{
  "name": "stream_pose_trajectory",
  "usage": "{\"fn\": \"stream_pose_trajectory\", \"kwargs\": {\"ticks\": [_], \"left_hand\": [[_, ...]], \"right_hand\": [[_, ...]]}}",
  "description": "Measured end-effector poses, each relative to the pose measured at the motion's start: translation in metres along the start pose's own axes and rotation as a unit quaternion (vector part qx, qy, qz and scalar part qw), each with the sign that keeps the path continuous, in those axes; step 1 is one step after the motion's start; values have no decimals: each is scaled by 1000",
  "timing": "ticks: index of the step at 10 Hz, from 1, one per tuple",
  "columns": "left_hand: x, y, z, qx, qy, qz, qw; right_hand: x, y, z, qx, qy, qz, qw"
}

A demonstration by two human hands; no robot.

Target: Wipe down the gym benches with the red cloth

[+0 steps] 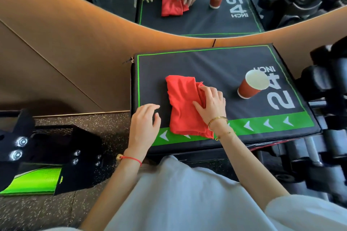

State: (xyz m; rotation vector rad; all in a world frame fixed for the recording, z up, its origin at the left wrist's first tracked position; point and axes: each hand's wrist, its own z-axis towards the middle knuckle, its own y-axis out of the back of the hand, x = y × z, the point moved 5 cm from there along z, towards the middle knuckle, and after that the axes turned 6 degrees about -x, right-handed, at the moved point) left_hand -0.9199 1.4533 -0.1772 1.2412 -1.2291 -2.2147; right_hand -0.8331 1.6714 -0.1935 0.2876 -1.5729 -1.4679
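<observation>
Obs: our right hand [211, 102] lies palm-down and spread on the right edge of the red cloth [185, 105], fingers pressing its bunched folds rather than closing round them. Our left hand [145, 127] rests open just left of the cloth, fingertips on the bench pad [216, 62], holding nothing.

The cloth is folded and lies near the front of the pad, its near end over the green arrow strip.

Judgement: wiping looks barely begun. We should keep the palm flat, push in long overlapping passes away from the wrist, and steady the pad with the left hand. A paper cup [252, 84] stands to the right of our right hand, apart from it; we should lift it aside before sweeping that way, or it may tip.

Surroundings: black pad with green border, speckled rubber floor [93, 127], a mirror [206, 5] beyond, dark weights [328, 80] at far right.
</observation>
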Motion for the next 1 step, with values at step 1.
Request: {"fn": "stream_pose_trajectory", "kwargs": {"ticks": [1], "left_hand": [[6, -2, -2, -9, -3, 1, 1000]], "right_hand": [[-3, 0, -2, -6, -4, 3, 1000]]}}
